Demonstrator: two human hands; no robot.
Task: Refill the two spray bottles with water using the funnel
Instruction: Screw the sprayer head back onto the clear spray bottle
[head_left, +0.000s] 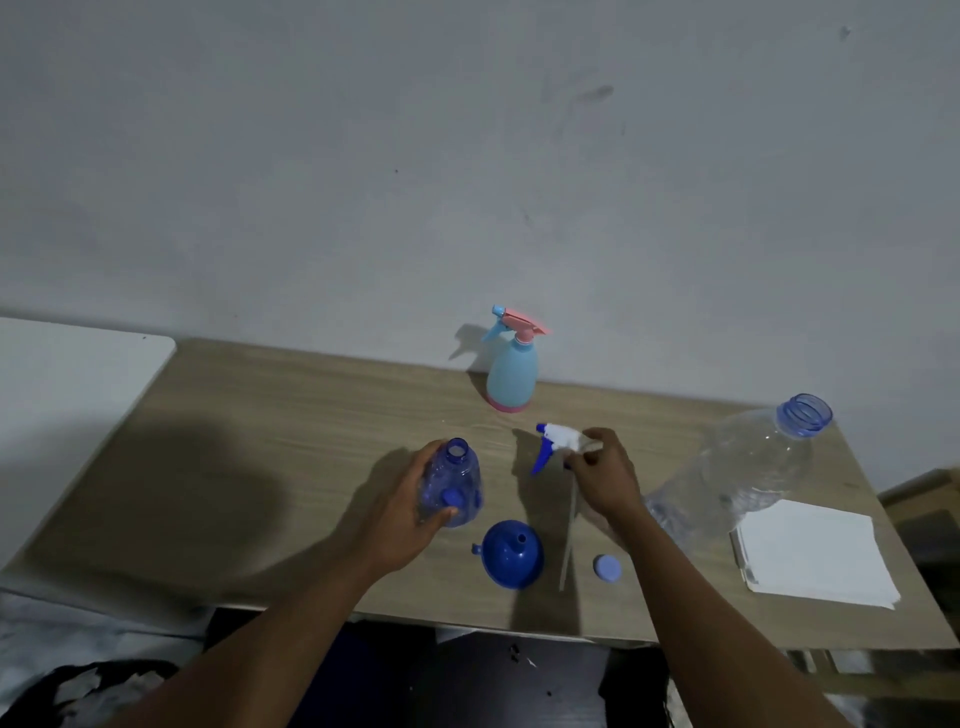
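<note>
Head view: the wooden table (249, 415) stands against a grey wall.

1. Left hand (400, 512): fingers and thumb are wrapped around the clear blue spray bottle (457, 480), which stands upright on the table with its neck uncovered.
2. Right hand (605, 475): fingertips pinch the white-and-blue trigger head (551, 440), held above the table just right of the blue bottle. Its thin tube (568, 545) hangs down toward the front edge.
3. Blue funnel (513, 553): rests on the table between the two forearms, spout pointing up, touched by neither hand.
4. Small blue cap (608, 567): lies to the right of the tube.
5. Second spray bottle (511, 376) (light blue, pink trigger head fitted): stands at the back near the wall.
6. Large clear water bottle (748, 467): stands uncapped at the right, next to a stack of white napkins (815, 553).
</note>
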